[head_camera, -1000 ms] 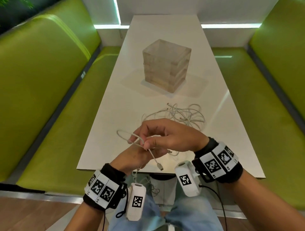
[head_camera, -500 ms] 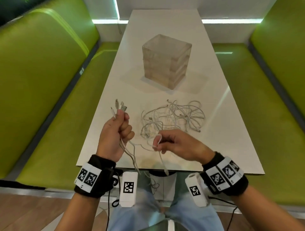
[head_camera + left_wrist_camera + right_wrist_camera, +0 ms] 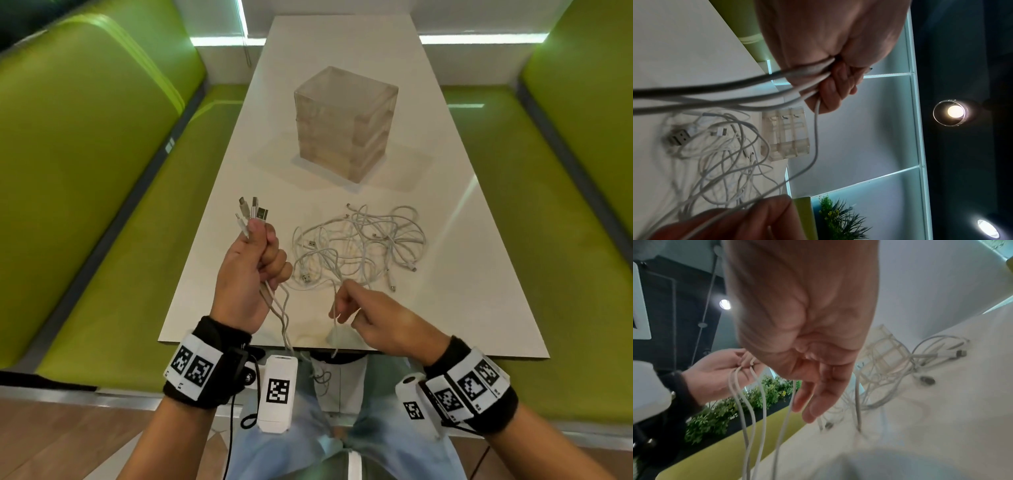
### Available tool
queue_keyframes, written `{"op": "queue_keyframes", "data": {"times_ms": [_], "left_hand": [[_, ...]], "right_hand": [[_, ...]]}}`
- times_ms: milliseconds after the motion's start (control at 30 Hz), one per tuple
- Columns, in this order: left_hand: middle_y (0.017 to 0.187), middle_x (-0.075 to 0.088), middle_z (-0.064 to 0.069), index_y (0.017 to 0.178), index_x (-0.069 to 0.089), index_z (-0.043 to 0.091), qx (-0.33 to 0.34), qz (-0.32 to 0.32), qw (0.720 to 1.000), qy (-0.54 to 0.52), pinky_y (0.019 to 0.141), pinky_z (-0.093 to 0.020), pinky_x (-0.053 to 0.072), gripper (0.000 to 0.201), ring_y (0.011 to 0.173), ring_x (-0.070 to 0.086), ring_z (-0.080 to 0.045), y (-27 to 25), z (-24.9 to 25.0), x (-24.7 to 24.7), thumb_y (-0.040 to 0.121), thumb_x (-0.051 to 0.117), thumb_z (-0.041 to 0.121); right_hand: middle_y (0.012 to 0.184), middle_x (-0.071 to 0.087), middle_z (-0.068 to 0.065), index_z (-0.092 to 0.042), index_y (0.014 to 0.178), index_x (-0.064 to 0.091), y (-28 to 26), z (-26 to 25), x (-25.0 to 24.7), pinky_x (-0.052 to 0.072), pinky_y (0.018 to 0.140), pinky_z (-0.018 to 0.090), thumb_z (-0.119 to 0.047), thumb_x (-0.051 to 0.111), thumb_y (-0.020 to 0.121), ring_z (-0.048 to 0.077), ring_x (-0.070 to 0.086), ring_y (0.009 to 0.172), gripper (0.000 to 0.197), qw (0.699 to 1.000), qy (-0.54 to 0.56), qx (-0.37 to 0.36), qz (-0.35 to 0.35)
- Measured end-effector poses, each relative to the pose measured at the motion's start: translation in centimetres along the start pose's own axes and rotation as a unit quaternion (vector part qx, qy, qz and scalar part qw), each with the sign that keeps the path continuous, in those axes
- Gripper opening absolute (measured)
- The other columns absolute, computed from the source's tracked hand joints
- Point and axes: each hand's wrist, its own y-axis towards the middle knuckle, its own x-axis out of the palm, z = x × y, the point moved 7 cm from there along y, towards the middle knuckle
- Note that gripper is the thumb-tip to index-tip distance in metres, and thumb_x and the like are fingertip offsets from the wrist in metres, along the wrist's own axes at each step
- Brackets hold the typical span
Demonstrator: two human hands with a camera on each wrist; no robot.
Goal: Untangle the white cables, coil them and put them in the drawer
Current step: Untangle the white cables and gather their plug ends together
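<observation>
Left hand (image 3: 251, 270) fist grips white cables (image 3: 255, 214), plugs up; right hand (image 3: 368, 317) apparently pinches one strand (image 3: 335, 294); tangle (image 3: 359, 246) on glossy worktop (image 3: 479, 274).

A white table (image 3: 308, 85) stands between two green benches (image 3: 85, 171), plants (image 3: 715, 415) beyond.

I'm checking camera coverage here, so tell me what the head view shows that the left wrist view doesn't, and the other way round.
Only the head view shows the connector ends sticking up out of the left hand, both wrist bands, the green benches and the whole table. Only the left wrist view shows the cables leaving the underside of the fist, the ceiling lamp and a plant. Both show the tangled pile on the table, the clear drawer unit behind it, and the right hand pinching one cable.
</observation>
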Motion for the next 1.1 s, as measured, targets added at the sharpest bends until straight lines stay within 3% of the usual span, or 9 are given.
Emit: {"op": "queue_keyframes", "data": {"times_ms": [167, 300, 433, 533, 600, 700, 900, 1000, 1100], "left_hand": [[0.051, 0.025, 0.008, 0.074, 0.044, 0.013, 0.001, -0.025, 1.0, 0.002, 0.041, -0.019, 0.021, 0.031, 0.04, 0.021, -0.004, -0.2, 0.0, 1.4, 0.094, 0.038, 0.035], [0.051, 0.023, 0.008, 0.076, 0.045, 0.012, 0.0, -0.043, 0.999, 0.006, 0.042, -0.019, 0.023, 0.031, 0.041, 0.021, -0.005, -0.7, -0.6, 2.7, 0.097, 0.035, 0.033], [0.054, 0.023, 0.006, 0.078, 0.047, 0.013, -0.003, -0.032, 0.999, -0.01, 0.044, -0.019, 0.025, 0.027, 0.045, 0.02, -0.007, -1.2, -1.5, 3.4, 0.092, 0.042, 0.035], [0.055, 0.025, 0.006, 0.079, 0.047, 0.014, 0.017, -0.004, 1.0, -0.01, 0.046, -0.019, 0.027, 0.025, 0.045, 0.024, -0.006, -0.8, -1.1, 3.1, 0.09, 0.044, 0.036], [0.055, 0.029, 0.005, 0.079, 0.046, 0.014, 0.025, 0.013, 0.999, 0.014, 0.049, -0.02, 0.034, 0.024, 0.046, 0.031, -0.007, -0.3, -0.4, 2.1, 0.092, 0.043, 0.034], [0.053, 0.036, 0.005, 0.079, 0.046, 0.013, 0.013, 0.033, 0.995, 0.092, 0.059, -0.025, 0.047, 0.027, 0.051, 0.047, -0.013, 0.1, 0.1, 0.5, 0.1, 0.036, 0.027], [0.053, 0.029, 0.006, 0.078, 0.045, 0.013, -0.037, 0.023, 0.998, 0.047, 0.044, -0.02, 0.029, 0.029, 0.045, 0.027, -0.008, 0.2, -0.6, 1.3, 0.101, 0.037, 0.029], [0.06, 0.037, 0.004, 0.091, 0.052, 0.009, -0.063, -0.02, 0.998, -0.021, 0.051, -0.022, 0.031, 0.009, 0.052, 0.034, -0.01, 0.2, -1.5, 1.9, 0.09, 0.049, 0.017], [0.068, 0.05, 0.001, 0.106, 0.056, 0.002, -0.06, -0.056, 0.996, -0.037, 0.058, -0.022, 0.039, 0.023, 0.062, 0.047, -0.011, 0.1, -2.1, 1.8, 0.085, 0.048, 0.01]], "right_hand": [[0.106, 0.065, -0.006, -0.03, 0.106, 0.041, 0.3, -1.5, -1.5, 0.05, 0.082, 0.019, -0.011, 0.055, 0.089, 0.002, 0.061, 0.099, 0.029, 0.993, 0.077, -0.001, 0.085], [0.108, 0.058, -0.007, -0.038, 0.139, 0.032, 1.5, -1.9, 0.8, 0.046, 0.087, 0.022, -0.049, 0.075, 0.072, 0.004, 0.055, 0.1, 0.08, 1.0, 0.012, 0.015, 0.015], [0.121, 0.052, -0.004, -0.018, 0.12, 0.056, 2.7, -2.8, 2.7, 0.04, 0.099, 0.026, -0.046, 0.062, 0.082, 0.009, 0.048, 0.115, 0.047, 0.997, 0.039, -0.053, 0.031], [0.084, 0.06, -0.009, -0.01, 0.118, 0.045, 2.6, -2.9, 4.1, 0.047, 0.077, 0.028, -0.034, 0.044, 0.096, 0.01, 0.058, 0.08, 0.033, 0.982, 0.181, -0.049, 0.014], [0.064, 0.046, -0.013, -0.012, 0.109, 0.047, 2.2, -2.7, 4.3, 0.04, 0.06, 0.022, -0.048, 0.034, 0.097, 0.007, 0.046, 0.06, 0.039, 0.981, 0.188, -0.046, 0.033], [0.06, 0.042, -0.011, -0.027, 0.084, 0.051, 1.7, -1.8, 3.4, 0.036, 0.057, 0.019, -0.069, 0.02, 0.087, 0.004, 0.04, 0.056, 0.051, 0.987, 0.115, -0.057, 0.095], [0.054, 0.043, -0.012, -0.027, 0.067, 0.041, 1.9, -1.9, 4.1, 0.031, 0.055, 0.014, -0.044, 0.029, 0.099, 0.003, 0.04, 0.051, 0.038, 0.988, 0.096, -0.035, 0.114], [0.051, 0.039, -0.012, -0.02, 0.067, 0.04, 1.6, -1.5, 4.1, 0.031, 0.049, 0.014, -0.039, 0.033, 0.098, 0.001, 0.034, 0.046, 0.037, 0.973, 0.201, -0.018, 0.108], [0.05, 0.036, -0.014, -0.016, 0.069, 0.039, 1.3, -1.0, 4.1, 0.027, 0.042, 0.015, -0.045, 0.036, 0.09, 0.003, 0.03, 0.044, 0.036, 0.929, 0.356, 0.022, 0.098]]}}
